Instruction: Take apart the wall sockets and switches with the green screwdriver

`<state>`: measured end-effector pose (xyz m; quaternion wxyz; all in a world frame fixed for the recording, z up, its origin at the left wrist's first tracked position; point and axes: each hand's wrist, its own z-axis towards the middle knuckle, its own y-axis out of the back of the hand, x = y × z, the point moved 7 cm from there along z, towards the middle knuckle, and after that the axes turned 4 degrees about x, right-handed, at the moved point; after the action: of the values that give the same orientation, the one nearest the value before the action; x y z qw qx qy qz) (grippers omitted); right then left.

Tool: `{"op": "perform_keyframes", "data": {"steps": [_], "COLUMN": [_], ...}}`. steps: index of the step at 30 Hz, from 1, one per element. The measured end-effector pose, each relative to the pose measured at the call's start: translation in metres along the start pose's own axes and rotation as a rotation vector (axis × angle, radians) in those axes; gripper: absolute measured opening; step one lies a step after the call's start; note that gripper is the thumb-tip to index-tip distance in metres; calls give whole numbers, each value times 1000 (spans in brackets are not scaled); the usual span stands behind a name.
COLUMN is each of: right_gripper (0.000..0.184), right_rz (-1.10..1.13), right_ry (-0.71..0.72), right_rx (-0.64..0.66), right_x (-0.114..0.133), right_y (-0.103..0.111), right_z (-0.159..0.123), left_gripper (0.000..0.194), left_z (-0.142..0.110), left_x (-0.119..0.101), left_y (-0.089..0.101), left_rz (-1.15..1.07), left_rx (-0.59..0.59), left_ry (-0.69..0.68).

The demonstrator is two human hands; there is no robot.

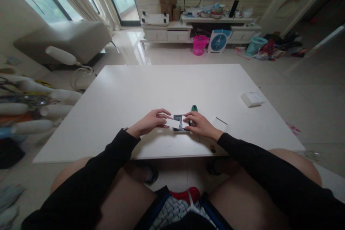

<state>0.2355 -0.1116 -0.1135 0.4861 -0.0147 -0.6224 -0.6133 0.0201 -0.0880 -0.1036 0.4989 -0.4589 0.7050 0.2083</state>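
My left hand (pixel 155 123) pinches a thin white rectangular plate (pixel 171 123), held over the left part of a small device. The device (pixel 178 118) resembles a wall switch with its dark inside exposed, and lies near the front edge of the white table. Around its right side my right hand (pixel 198 124) is closed, fingers on a white part (pixel 184 122) of it; exactly how they grip is partly hidden. Just beyond that hand shows a green handle (pixel 194 108), the rest of the tool covered. A flat white frame (pixel 220 124) lies beside the right wrist.
The white table (pixel 151 82) spans the space before me. A white box (pixel 252 99) stands on its right side. Near the front edge lies a small dark brownish thing (pixel 212 148), too small to name. White padded bars (pixel 61 55) of some equipment are left of the table.
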Motion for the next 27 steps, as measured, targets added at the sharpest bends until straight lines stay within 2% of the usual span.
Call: {"op": "perform_keyframes", "data": {"steps": [10, 21, 27], "right_gripper": [21, 22, 37], "right_rz": [8, 14, 26], "right_ry": [0, 4, -101], "right_rx": [3, 12, -31], "right_x": [0, 1, -3], "right_y": [1, 0, 3], "right_z": [0, 0, -2], "left_gripper": [34, 32, 33], "left_z": [-1, -2, 0], "left_x": [-1, -1, 0], "left_y": [-4, -7, -3], "left_rz": [35, 19, 20], "left_rx": [57, 63, 43], "left_ry": [0, -4, -25]}}
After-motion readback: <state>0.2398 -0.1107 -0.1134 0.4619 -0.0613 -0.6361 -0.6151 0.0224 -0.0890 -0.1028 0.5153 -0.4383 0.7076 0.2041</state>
